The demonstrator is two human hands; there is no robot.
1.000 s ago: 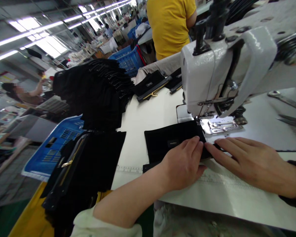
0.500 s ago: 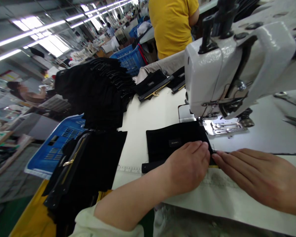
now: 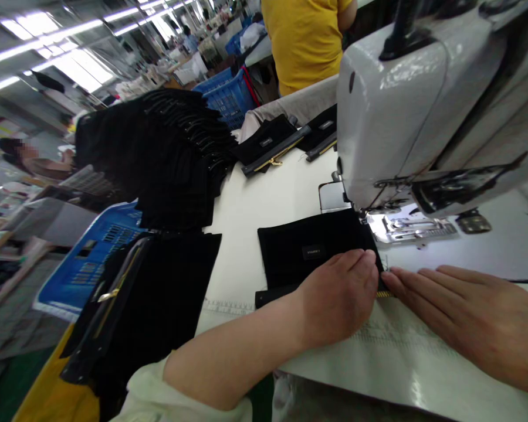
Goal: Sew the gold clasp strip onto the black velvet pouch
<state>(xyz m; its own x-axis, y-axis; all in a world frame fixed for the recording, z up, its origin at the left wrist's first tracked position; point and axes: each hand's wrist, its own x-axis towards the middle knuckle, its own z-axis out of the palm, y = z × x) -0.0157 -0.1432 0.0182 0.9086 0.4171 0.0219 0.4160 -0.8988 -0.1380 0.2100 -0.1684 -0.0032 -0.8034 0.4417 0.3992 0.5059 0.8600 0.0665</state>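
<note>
A black fabric pouch piece with a small label lies flat on the white sewing table, its right edge by the presser foot of the white sewing machine. My left hand presses on the piece's near edge, where a gold zipper shows. My right hand lies flat on the table, fingertips touching the zipper end beside my left hand. The metal needle plate sits just beyond my fingers.
Stacks of black pieces fill the table's left side and hang over a blue crate. Two finished pouches lie at the far end. A person in a yellow shirt stands behind the machine. Another blue basket is farther back.
My hands have slid slightly toward me and to the right along the piece's edge, exposing the gold zipper between them. The view has moved closer to the machine head.
</note>
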